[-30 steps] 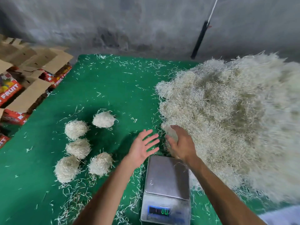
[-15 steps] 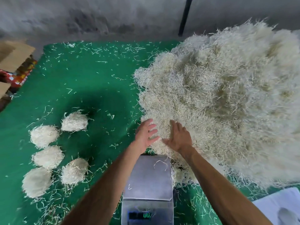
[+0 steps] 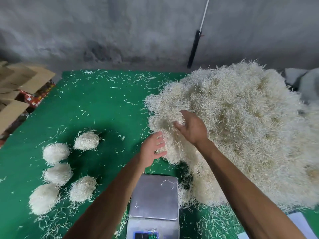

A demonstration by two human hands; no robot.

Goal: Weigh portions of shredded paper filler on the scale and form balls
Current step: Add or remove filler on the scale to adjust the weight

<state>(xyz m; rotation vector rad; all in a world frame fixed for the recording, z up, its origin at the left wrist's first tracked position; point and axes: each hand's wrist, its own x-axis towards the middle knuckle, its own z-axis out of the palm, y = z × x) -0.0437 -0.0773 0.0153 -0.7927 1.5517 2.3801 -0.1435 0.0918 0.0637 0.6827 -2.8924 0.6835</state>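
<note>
Both my hands are spread wide at the pile [image 3: 241, 128], left [image 3: 152, 150] and right [image 3: 191, 128] holding nothing; I'd scoop a small tuft, then drop it on the near scale [image 3: 154, 197].

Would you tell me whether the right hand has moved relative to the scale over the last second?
Yes. The right hand has moved away from the scale, farther up onto the filler pile; earlier it was right at the platform's far edge.
</note>
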